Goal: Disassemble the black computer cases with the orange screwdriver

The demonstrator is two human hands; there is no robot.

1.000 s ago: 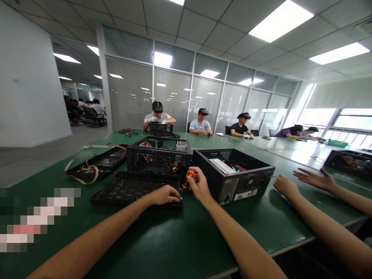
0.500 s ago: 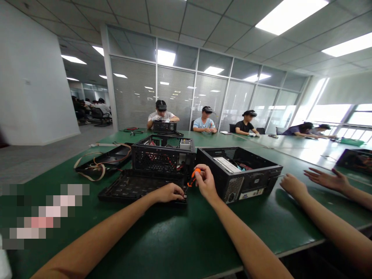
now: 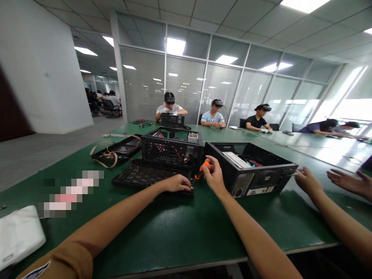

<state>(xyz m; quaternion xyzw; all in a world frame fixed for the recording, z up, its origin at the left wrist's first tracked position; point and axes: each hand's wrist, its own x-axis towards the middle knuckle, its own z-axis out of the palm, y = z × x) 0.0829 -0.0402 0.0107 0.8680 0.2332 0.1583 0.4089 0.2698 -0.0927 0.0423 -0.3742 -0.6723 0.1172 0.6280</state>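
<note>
1 screwdriver [image 3: 202,169], orange/black handle, gripped in the right hand [image 3: 214,176], shaft slanting down-left to just beside the left hand [image 3: 178,183]. Left fingers bunched narrow at the right end of 1 black panel [image 3: 151,176]; can't tell if they pinch anything. 2 open PC cases nearby: one case [image 3: 171,155] behind the panel, another case [image 3: 261,180] right of the right hand. 2 co-worker's hands [image 3: 309,181] further right. All on the green table [image 3: 174,240].

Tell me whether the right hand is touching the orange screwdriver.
Touching. The head view shows the right hand gripping the orange screwdriver by its handle, thumb and fingers against it.
</note>
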